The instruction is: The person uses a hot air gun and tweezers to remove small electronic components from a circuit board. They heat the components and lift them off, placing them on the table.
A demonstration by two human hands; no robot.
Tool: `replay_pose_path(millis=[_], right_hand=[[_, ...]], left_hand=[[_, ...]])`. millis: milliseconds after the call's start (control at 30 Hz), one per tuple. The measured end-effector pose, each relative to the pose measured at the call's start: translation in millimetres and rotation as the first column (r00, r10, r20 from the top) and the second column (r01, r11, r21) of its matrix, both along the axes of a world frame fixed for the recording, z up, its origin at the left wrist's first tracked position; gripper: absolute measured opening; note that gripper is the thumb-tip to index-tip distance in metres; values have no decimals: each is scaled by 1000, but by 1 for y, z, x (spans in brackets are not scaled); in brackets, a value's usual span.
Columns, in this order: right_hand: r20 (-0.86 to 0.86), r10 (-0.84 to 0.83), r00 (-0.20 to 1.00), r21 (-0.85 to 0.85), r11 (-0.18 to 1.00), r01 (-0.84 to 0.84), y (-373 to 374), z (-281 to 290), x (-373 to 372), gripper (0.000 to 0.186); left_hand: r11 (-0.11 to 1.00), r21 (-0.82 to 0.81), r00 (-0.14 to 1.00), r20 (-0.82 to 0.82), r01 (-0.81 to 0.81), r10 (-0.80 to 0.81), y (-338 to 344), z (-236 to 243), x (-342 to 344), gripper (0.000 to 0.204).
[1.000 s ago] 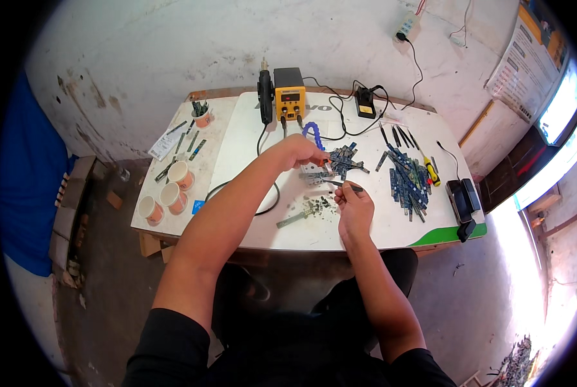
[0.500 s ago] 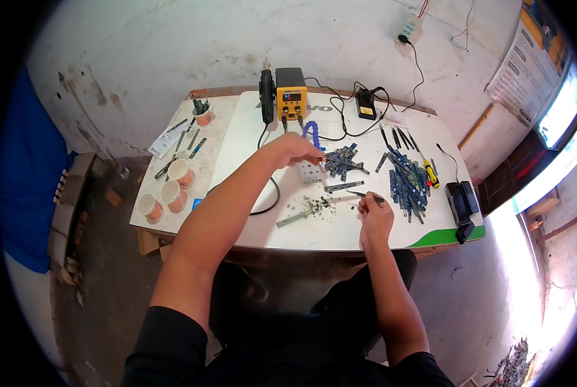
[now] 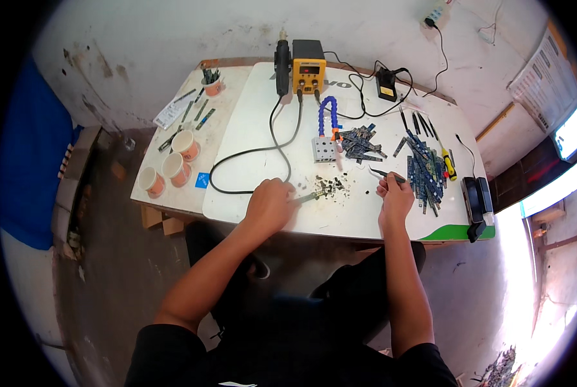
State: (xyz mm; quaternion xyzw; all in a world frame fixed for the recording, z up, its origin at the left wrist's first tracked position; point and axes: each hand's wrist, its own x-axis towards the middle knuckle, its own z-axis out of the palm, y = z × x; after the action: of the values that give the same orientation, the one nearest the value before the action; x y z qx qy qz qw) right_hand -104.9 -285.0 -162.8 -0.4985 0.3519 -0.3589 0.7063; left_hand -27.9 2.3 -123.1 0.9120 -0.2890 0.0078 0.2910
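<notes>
Pinched in right hand [image 3: 397, 198]: tweezers [image 3: 397, 177], pointing left beyond grip. Extending right from left hand [image 3: 270, 205]: pale strip [image 3: 305, 198]; cannot tell whether gripped.

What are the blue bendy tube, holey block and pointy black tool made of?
Blue bendy tube: probably coloured plastic, from its bright, bumpy segments. Holey block: maybe matte metal, grey and boxy. Pointy black tool: perhaps coated metal, judging by its thin tip; finish unclear.
</notes>
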Motion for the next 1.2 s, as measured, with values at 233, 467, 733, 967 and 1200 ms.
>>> replay_pose_path(millis=[233, 467, 733, 967, 1200], right_hand=[[15, 314, 949, 73, 947, -314, 56, 10, -47, 15], [-24, 402, 915, 32, 915, -401, 78, 8, -55, 17], [111, 403, 909, 92, 906, -413, 84, 14, -59, 18], [98, 387, 917, 64, 917, -394, 79, 13, -59, 17], [158, 264, 952, 88, 956, -280, 74, 17, -54, 16]], left_hand=[[989, -136, 998, 28, 55, -52, 11, -20, -7, 18], [951, -299, 904, -424, -83, -54, 12, -12, -8, 14], [893, -402, 648, -738, -200, -188, 12, 10, -13, 14], [902, -413, 584, -765, -125, -270, 12, 6, -5, 15], [860, -486, 570, -755, -156, -323, -4, 15, 5, 19]])
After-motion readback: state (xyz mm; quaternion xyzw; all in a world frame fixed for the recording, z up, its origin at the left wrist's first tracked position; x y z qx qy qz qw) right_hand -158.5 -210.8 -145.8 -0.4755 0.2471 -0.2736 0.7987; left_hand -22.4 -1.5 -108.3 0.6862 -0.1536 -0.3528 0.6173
